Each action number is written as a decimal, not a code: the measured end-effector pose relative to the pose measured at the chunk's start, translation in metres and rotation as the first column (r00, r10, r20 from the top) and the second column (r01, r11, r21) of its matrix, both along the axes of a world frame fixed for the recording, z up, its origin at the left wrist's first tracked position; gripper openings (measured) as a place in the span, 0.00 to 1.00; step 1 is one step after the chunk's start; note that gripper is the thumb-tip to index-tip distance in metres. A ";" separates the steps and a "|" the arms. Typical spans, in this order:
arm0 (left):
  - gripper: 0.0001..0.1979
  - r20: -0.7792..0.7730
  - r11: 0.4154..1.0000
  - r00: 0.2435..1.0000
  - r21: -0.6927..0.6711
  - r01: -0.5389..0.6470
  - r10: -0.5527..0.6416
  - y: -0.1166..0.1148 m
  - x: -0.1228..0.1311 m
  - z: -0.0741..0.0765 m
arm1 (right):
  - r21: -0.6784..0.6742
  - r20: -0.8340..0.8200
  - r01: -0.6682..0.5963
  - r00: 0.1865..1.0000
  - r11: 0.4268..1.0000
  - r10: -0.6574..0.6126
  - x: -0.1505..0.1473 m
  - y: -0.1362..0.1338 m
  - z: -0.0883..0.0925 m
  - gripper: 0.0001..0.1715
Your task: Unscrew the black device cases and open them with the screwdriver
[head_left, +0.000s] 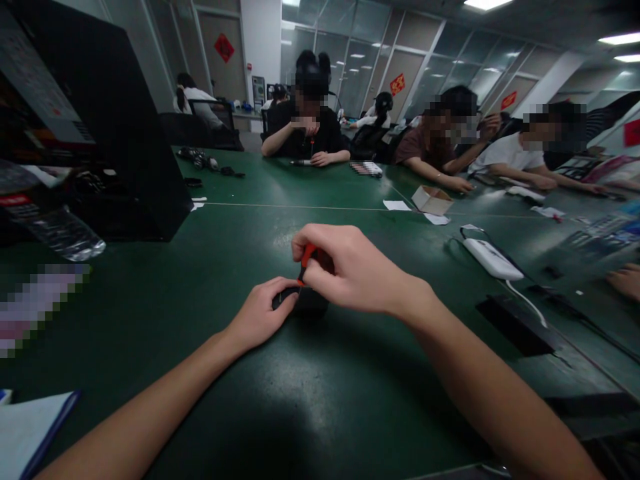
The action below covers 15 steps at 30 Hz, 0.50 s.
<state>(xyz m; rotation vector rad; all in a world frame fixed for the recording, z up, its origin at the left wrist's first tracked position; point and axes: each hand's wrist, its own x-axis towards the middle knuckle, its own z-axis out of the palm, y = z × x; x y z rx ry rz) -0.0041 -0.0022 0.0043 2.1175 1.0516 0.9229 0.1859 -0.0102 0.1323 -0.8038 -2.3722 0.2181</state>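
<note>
My right hand is closed round the handle of a red-and-black screwdriver, which points down at a small black box-like object on the table. Against the left end of that object lies my left hand, thumb and fingers gripping it. The hands partly cover the black object, so its exact kind does not show. The screwdriver's tip is too small to make out clearly.
The green table carries a tall black case and a plastic bottle on the left. On the right are a white power strip, a black block and an open cardboard box. Several people sit across the table.
</note>
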 end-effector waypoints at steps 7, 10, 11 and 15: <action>0.12 0.023 0.999 0.999 -0.021 0.031 -0.031 -0.001 0.000 0.000 | 0.012 0.085 -0.002 0.996 1.000 0.001 0.002 0.002 0.005 0.10; 0.12 0.024 1.000 1.000 -0.020 0.020 -0.020 0.000 0.000 -0.001 | -0.022 0.171 -0.017 0.985 1.000 0.020 0.004 -0.004 0.008 0.20; 0.12 0.023 1.000 1.000 -0.017 0.018 -0.017 0.000 0.000 -0.002 | -0.036 0.199 -0.017 0.980 0.999 0.024 0.004 -0.006 0.009 0.20; 0.12 0.014 1.000 1.000 -0.015 0.021 -0.021 0.000 -0.001 -0.002 | -0.025 0.243 0.040 0.970 0.999 -0.032 0.006 -0.010 0.014 0.11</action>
